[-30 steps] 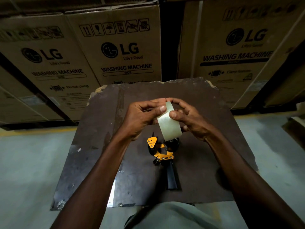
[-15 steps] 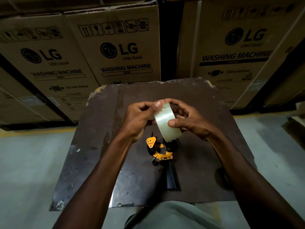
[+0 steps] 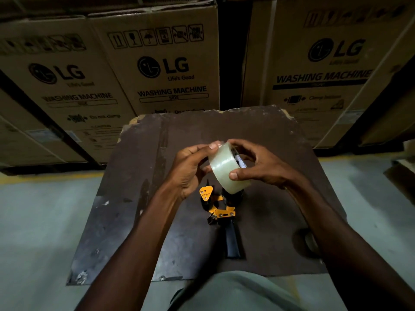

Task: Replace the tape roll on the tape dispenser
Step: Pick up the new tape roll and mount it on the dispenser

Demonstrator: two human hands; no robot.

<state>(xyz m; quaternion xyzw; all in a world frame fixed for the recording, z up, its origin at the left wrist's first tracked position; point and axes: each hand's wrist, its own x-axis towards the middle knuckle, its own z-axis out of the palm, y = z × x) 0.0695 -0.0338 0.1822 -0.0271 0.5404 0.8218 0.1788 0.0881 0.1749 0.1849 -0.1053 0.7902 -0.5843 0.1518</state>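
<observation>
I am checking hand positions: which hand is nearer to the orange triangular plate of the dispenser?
Left. The left hand is directly above the orange triangular plate; the right hand is further right, holding the clear tape roll.

The person is wearing a grey-green garment (image 3: 233, 292) at the lap, and both forearms are showing bare, sleeveless.

Tape roll (image 3: 226, 168) held above board (image 3: 139, 198), between left hand (image 3: 188, 169) on left and right hand (image 3: 260, 167) on right. Tape dispenser (image 3: 221, 212) on board, nearer, handle toward viewer. Cartons (image 3: 161, 63) behind board.
</observation>
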